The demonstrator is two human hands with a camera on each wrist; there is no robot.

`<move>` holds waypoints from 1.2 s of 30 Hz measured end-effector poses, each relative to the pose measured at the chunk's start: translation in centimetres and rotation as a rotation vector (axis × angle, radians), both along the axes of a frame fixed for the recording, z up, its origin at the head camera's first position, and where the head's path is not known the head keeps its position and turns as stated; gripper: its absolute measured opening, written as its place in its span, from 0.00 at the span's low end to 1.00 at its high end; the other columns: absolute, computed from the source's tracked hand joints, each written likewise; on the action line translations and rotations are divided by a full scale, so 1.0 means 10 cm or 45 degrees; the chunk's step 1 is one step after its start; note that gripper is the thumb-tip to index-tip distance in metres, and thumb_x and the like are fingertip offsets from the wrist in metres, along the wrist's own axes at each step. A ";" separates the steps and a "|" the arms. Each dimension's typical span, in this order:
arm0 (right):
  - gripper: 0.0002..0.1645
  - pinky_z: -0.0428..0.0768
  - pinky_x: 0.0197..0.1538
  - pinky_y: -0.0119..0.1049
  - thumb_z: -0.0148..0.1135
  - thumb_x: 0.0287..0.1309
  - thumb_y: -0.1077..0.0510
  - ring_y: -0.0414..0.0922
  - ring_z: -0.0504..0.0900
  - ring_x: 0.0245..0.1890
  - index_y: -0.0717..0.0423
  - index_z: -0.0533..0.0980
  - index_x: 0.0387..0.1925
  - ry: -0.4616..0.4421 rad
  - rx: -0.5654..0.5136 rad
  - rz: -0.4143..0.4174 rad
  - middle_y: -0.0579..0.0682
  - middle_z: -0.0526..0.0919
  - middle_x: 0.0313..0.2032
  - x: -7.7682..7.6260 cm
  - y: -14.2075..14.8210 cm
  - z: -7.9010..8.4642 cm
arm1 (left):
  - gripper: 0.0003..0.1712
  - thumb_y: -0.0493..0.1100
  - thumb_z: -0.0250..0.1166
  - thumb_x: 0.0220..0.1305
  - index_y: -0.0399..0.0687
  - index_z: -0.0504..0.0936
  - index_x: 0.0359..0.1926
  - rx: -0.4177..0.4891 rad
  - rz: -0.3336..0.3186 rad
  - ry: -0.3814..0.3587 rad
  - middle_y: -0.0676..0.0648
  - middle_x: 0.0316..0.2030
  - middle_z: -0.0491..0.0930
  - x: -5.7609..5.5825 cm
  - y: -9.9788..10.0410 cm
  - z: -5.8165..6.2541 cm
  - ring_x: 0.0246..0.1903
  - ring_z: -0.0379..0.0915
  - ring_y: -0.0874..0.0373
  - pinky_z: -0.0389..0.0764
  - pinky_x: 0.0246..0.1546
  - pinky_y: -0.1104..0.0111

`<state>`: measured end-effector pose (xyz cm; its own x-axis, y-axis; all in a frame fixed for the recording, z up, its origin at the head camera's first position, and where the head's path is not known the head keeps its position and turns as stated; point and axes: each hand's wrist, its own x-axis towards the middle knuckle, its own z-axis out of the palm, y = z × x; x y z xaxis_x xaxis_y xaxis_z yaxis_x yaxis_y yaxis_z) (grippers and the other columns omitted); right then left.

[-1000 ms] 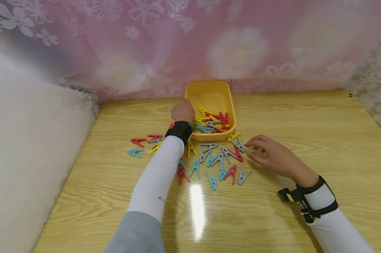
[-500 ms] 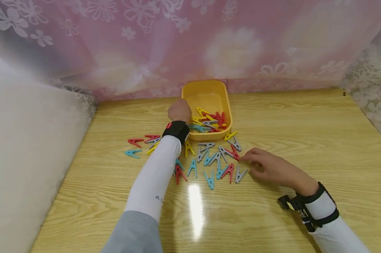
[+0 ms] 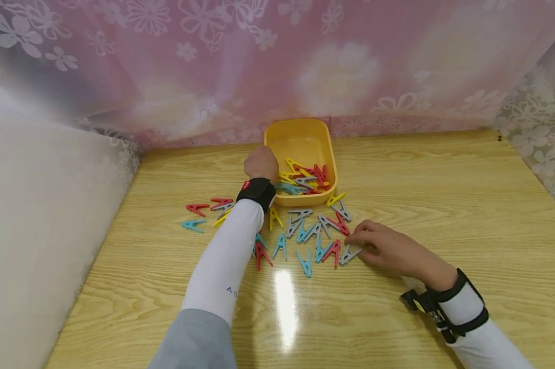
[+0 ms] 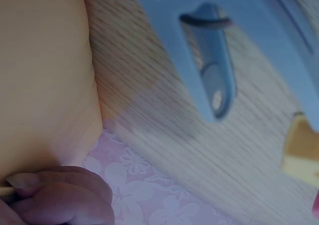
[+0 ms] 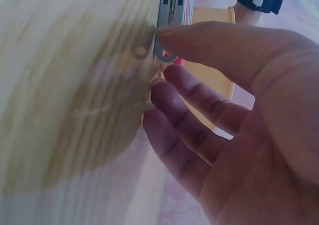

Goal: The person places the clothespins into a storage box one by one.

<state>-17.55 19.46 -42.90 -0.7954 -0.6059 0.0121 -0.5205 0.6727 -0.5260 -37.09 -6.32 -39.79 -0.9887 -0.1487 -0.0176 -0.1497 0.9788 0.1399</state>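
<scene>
A yellow plastic bin (image 3: 300, 145) stands at the back, with several red, yellow, blue and grey clothespins in its near half. My left hand (image 3: 261, 162) grips its left rim; in the left wrist view the curled fingers (image 4: 65, 195) lie at the bin's wall (image 4: 45, 85). My right hand (image 3: 390, 250) is at the right edge of the loose clothespins, pinching a grey clothespin (image 3: 349, 255) on the table. In the right wrist view, the thumb (image 5: 209, 45) touches the grey clothespin (image 5: 166, 48) and the other fingers are bent below it.
Several loose clothespins lie in front of the bin, such as a blue one (image 3: 305, 265) and a red one (image 3: 261, 254). A smaller group, with another blue clothespin (image 3: 193, 225), lies left of my left forearm. A pink flowered cloth (image 3: 259, 77) hangs behind the wooden table (image 3: 420, 179).
My right hand has come down and toward the near grey clothespin, which has turned slightly under its fingers. The left hand has stayed at the bin's rim.
</scene>
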 end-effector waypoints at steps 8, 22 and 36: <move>0.14 0.76 0.42 0.39 0.68 0.55 0.58 0.38 0.74 0.39 0.51 0.78 0.44 -0.078 0.008 -0.057 0.42 0.76 0.41 -0.05 -0.01 0.03 | 0.15 0.45 0.52 0.71 0.44 0.83 0.41 -0.011 0.043 0.018 0.47 0.32 0.82 -0.01 -0.13 0.00 0.29 0.80 0.55 0.80 0.26 0.63; 0.17 0.76 0.39 0.44 0.68 0.56 0.57 0.43 0.76 0.38 0.55 0.77 0.47 0.342 -0.253 -0.272 0.48 0.78 0.44 -0.44 -0.11 0.18 | 0.15 0.46 0.53 0.71 0.44 0.83 0.42 -0.004 0.072 0.014 0.48 0.33 0.82 0.01 -0.24 0.03 0.30 0.80 0.56 0.80 0.27 0.64; 0.23 0.74 0.42 0.50 0.65 0.60 0.50 0.52 0.75 0.41 0.58 0.76 0.52 0.386 -0.302 -0.500 0.57 0.77 0.46 -0.96 -0.50 0.38 | 0.15 0.47 0.52 0.71 0.48 0.84 0.42 0.015 0.001 0.023 0.50 0.33 0.83 0.03 -0.03 0.02 0.29 0.80 0.58 0.78 0.24 0.67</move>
